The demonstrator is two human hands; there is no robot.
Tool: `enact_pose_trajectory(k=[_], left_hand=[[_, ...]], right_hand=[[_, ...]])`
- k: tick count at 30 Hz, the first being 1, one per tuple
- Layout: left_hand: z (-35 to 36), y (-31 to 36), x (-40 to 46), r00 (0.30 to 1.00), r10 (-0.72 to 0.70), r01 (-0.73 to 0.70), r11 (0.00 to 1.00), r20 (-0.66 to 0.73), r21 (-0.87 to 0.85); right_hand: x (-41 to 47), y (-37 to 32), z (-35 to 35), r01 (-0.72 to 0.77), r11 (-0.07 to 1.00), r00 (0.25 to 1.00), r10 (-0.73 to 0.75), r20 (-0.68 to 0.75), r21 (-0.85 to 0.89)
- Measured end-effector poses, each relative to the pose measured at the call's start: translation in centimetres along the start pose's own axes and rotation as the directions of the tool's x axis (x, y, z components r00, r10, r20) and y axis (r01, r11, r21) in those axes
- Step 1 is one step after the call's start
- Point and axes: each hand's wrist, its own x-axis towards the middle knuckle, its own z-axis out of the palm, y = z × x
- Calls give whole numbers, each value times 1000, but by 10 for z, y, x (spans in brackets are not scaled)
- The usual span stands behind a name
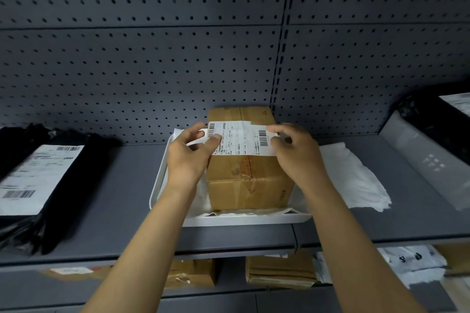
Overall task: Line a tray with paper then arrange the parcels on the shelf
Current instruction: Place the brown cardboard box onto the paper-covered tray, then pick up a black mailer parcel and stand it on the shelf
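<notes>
A brown cardboard parcel [248, 175] with a white shipping label on top stands in a white tray [244, 220] on the grey shelf. White paper [353, 178] lines the tray and spills out over its right side. My left hand [189, 157] grips the parcel's upper left edge, thumb on the label. My right hand [296, 152] holds the upper right edge, fingers on the label's end.
A black bag parcel with a white label [38, 180] lies at the left of the shelf. A grey bag [427, 160] and a black parcel [442, 114] lean at the right. A pegboard wall stands behind. Boxes and bags fill the shelf below [279, 272].
</notes>
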Motion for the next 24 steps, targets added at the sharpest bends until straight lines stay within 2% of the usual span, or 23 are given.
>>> enact_pose_trajectory(k=[2,5,12,19,24], left_hand=[[-8,10,-2,999,48,-47,998,-25,31],[-28,29,-6,994,89,-90,996,-61,-12],[-104,68,-15,969,202,-206,979,-145,-13],[-203,72,-9,947,219,-219,975,-235,27],[-270,67,10,965,179,-177,984,-191,30]], right_hand=[[0,-13,-4,71,996,994,-75,-80,-55],[-1,-40,-5,182,983,972,-184,-149,-32],[-16,-105,35,229,949,973,-224,-44,219],[-40,-162,111,275,921,957,-290,14,274],[-55,-197,162,225,924,969,-244,25,308]])
